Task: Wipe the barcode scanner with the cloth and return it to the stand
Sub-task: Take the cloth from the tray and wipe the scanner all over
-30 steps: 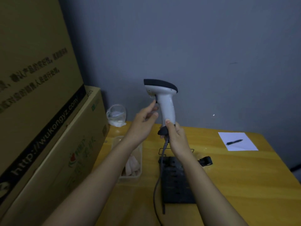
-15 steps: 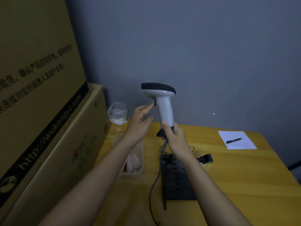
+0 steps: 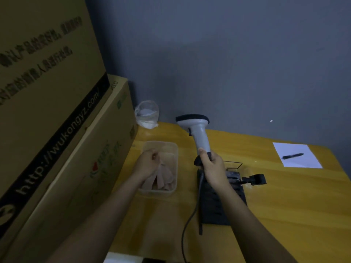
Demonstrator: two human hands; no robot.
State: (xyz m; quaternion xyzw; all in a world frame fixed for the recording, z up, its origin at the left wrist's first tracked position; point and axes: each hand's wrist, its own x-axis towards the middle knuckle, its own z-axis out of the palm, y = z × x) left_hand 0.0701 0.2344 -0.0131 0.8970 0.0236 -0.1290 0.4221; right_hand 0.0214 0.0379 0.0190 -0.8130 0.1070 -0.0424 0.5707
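Observation:
My right hand (image 3: 213, 168) grips the lower handle of the white barcode scanner (image 3: 198, 132), held upright above the table with its dark head pointing left. Its cable (image 3: 187, 226) hangs down toward the front edge. The black stand (image 3: 220, 202) lies flat on the yellow table below my right forearm, its clip (image 3: 255, 179) sticking out to the right. My left hand (image 3: 150, 163) is down in a clear plastic tub (image 3: 173, 149), fingers closed on a pale cloth (image 3: 165, 179) lying inside.
Large cardboard boxes (image 3: 57, 130) wall off the left side. A clear plastic bag (image 3: 147, 114) sits at the back by the grey wall. A sheet of paper (image 3: 303, 162) with a black pen (image 3: 293, 156) lies at the right of the table (image 3: 284, 215).
My left hand left the scanner's trigger and dropped into the tub onto the cloth. The scanner was lowered a little in my right hand.

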